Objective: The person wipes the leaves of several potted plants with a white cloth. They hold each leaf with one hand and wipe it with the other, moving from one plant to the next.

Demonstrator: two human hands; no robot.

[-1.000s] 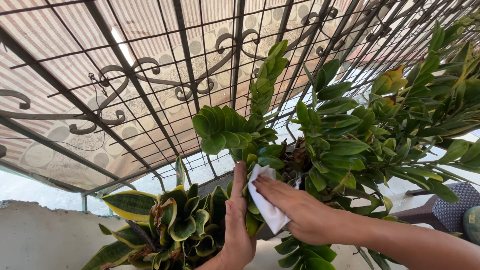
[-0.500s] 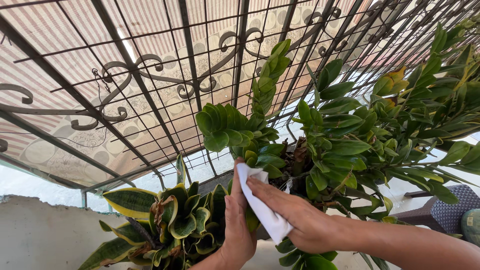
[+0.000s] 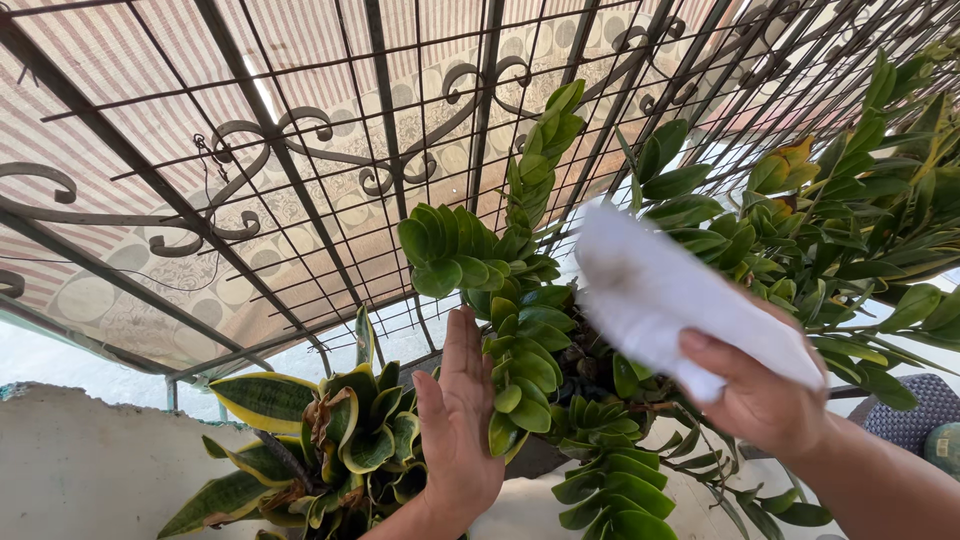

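Note:
My right hand [image 3: 758,398] holds a white cloth [image 3: 668,294], lifted clear of the leaves and blurred by motion, in front of the glossy green leafy plant [image 3: 690,240]. My left hand [image 3: 457,430] is flat and open, palm against a drooping stem of small oval leaves [image 3: 520,370]. A second stem of the same plant [image 3: 540,160] rises upright behind it.
A yellow-edged striped-leaf plant [image 3: 340,430] sits at lower left, beside a pale wall ledge [image 3: 80,470]. A dark wrought-iron grille [image 3: 300,170] with scrolls spans the background, a striped awning behind it. A dark wicker chair [image 3: 905,415] stands at the right edge.
My right hand has pulled the cloth up and to the right, off the stem. My left hand has let its fingers spread and now only rests against the leaves.

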